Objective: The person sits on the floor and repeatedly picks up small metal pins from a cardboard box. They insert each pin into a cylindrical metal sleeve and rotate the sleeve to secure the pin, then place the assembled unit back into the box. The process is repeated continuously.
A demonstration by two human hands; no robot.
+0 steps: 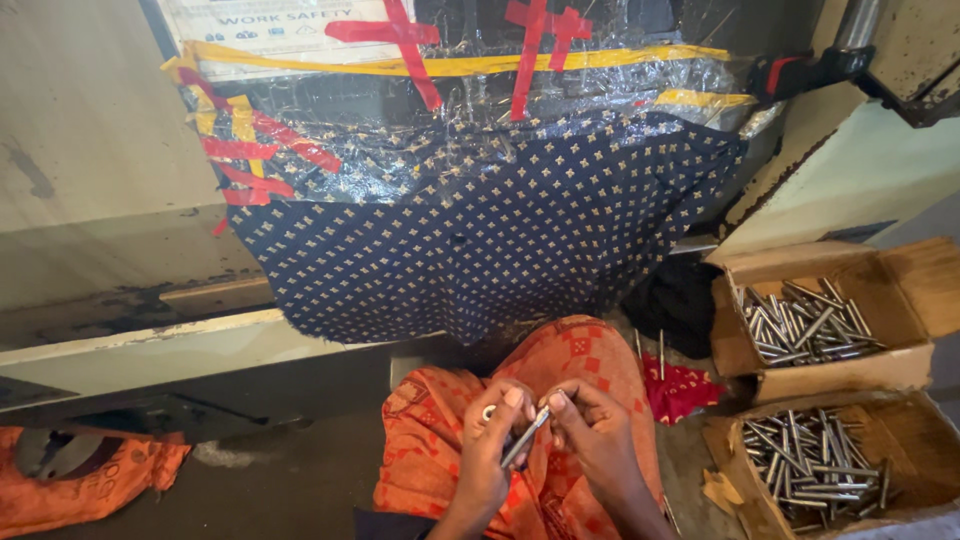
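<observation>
Both my hands meet over my lap, which is covered in orange patterned cloth [440, 440]. My left hand [490, 445] and my right hand [595, 435] pinch a thin metal pin [524, 438] between their fingertips, the pin lying at a slant. A small pale ring shows at my left fingers; what it is I cannot tell.
Two open cardboard boxes sit at the right, the upper box [905, 365] and the lower box [740, 480], each holding several metal pins. Ahead hangs a dark blue patterned cloth [500, 240] taped with plastic sheet onto a machine. An orange sack [70, 480] lies bottom left.
</observation>
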